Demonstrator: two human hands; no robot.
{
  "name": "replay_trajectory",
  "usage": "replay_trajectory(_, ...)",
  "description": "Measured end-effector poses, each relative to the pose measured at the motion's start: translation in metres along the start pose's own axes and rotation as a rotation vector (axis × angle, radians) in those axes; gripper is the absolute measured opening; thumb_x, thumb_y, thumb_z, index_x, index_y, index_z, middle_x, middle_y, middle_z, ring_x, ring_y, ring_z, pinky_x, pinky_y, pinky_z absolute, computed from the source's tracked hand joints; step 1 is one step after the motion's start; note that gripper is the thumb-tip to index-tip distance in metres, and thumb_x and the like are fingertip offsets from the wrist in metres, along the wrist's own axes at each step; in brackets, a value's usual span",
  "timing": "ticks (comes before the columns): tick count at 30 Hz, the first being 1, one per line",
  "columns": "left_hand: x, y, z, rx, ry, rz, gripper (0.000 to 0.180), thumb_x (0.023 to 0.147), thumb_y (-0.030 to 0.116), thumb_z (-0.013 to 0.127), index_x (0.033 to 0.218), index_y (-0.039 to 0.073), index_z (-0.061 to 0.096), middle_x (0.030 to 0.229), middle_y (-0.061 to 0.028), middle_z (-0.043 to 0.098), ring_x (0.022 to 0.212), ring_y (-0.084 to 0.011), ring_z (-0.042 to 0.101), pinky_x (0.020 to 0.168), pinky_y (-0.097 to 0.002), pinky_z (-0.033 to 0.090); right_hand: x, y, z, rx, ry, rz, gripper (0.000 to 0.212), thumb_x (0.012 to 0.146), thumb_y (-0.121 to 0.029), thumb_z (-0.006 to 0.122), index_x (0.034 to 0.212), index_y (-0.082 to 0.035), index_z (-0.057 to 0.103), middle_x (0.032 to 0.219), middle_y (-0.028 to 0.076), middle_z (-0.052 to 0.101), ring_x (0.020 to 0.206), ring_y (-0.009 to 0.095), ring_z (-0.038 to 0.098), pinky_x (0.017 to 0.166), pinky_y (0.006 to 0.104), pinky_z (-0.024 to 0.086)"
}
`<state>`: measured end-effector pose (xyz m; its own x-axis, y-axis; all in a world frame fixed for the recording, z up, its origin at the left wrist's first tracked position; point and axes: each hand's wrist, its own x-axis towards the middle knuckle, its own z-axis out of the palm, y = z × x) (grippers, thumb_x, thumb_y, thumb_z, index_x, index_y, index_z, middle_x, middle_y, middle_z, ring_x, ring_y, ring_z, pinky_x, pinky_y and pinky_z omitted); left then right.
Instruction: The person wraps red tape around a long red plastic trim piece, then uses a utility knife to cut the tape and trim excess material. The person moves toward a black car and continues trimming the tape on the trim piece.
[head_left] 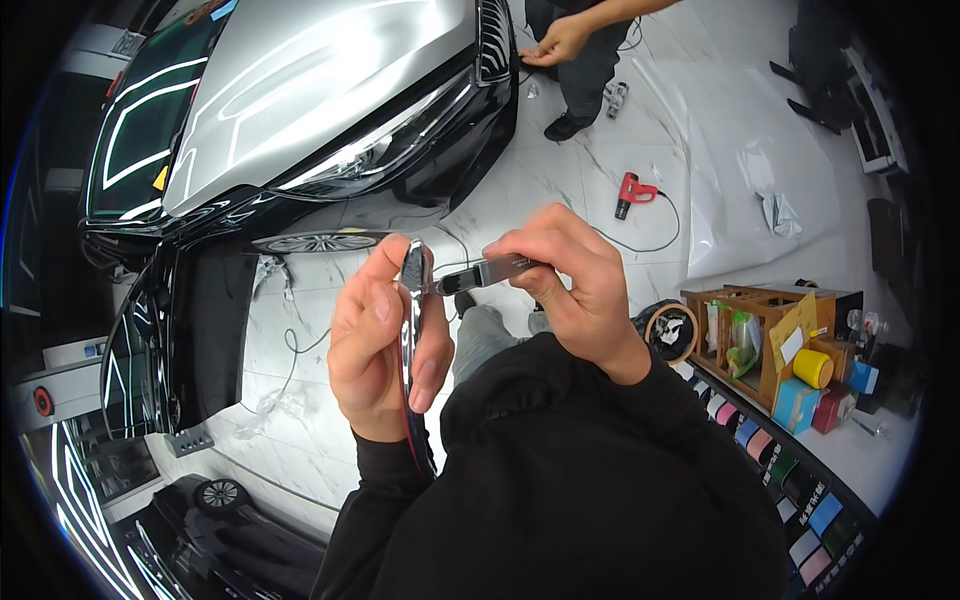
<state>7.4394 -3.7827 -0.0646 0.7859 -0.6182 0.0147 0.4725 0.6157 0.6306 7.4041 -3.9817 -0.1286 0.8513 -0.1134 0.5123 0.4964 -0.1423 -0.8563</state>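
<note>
My left hand [375, 335] is closed round a long, narrow trim strip [407, 345], chrome along its face with a red line lower down. The strip stands nearly upright, its widened top end above my fingertips and its lower end against my black sleeve. In my right hand [580, 275] a utility knife [496, 270] with a grey metal body is pinched between thumb and fingers. Its dark front end points left at the top end of the strip. Whether the tip touches the strip or stops just short, I cannot tell.
A silver-and-black car [330, 90] stands ahead on the left. Beyond its front, another person's hand [560, 42] reaches toward the grille. A red heat gun [632, 195] lies on the marbled floor with its cord. At right are a wooden organizer [745, 295] and a roll [671, 332].
</note>
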Motion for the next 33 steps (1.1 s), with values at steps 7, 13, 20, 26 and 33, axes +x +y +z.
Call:
replay_trajectory(7,-0.003,0.000,0.000,-0.052,-0.026,-0.019,0.035,0.108,0.024,0.057,0.122,-0.006,0.045,0.059,-0.0176,0.057,0.030,-0.0158,0.043,0.031,-0.0250,0.037,0.008,-0.006,0.003,0.039,0.010,-0.007,0.019,0.093,-0.004,0.073,0.111,-0.002,0.075,0.090,0.008,0.064,0.070,0.017,0.061,0.062,0.0283,0.049)
replay_trajectory(13,-0.008,0.000,0.000,-0.054,-0.040,-0.023,0.036,0.107,0.024,0.056,0.123,-0.007,0.044,0.059,-0.0175,0.057,0.031,-0.0163,0.043,0.031,-0.0251,0.038,0.008,-0.003,0.004,0.057,-0.008,-0.027,0.018,0.096,-0.010,0.071,0.112,-0.002,0.075,0.090,0.007,0.063,0.071,0.015,0.060,0.062,0.0275,0.048)
replay_trajectory(20,-0.013,0.004,0.001,-0.054,-0.024,-0.022,0.037,0.106,0.023,0.057,0.123,-0.008,0.045,0.058,-0.0177,0.057,0.031,-0.0164,0.046,0.032,-0.0245,0.039,0.009,0.002,0.001,0.036,0.013,-0.017,0.017,0.098,-0.012,0.070,0.112,-0.003,0.075,0.090,0.008,0.063,0.073,0.017,0.059,0.065,0.0288,0.048)
replay_trajectory(26,-0.014,-0.001,0.000,-0.119,-0.007,-0.005,0.033,0.106,0.019,0.056,0.123,-0.008,0.046,0.060,-0.0176,0.058,0.034,-0.0174,0.049,0.034,-0.0244,0.041,0.010,0.008,-0.010,0.209,0.064,0.006,0.024,0.104,-0.018,0.067,0.120,0.000,0.068,0.087,0.002,0.058,0.076,0.013,0.053,0.068,0.0283,0.046)
replay_trajectory(33,-0.006,0.002,0.007,0.393,0.165,0.013,0.030,0.104,0.012,0.055,0.127,-0.007,0.049,0.068,-0.0199,0.066,0.048,-0.0215,0.062,0.046,-0.0272,0.048,0.018,-0.023,-0.001,0.572,-0.144,0.512,0.018,0.099,-0.012,0.073,0.111,-0.001,0.067,0.082,-0.007,0.047,0.071,0.002,0.041,0.064,0.0209,0.036)
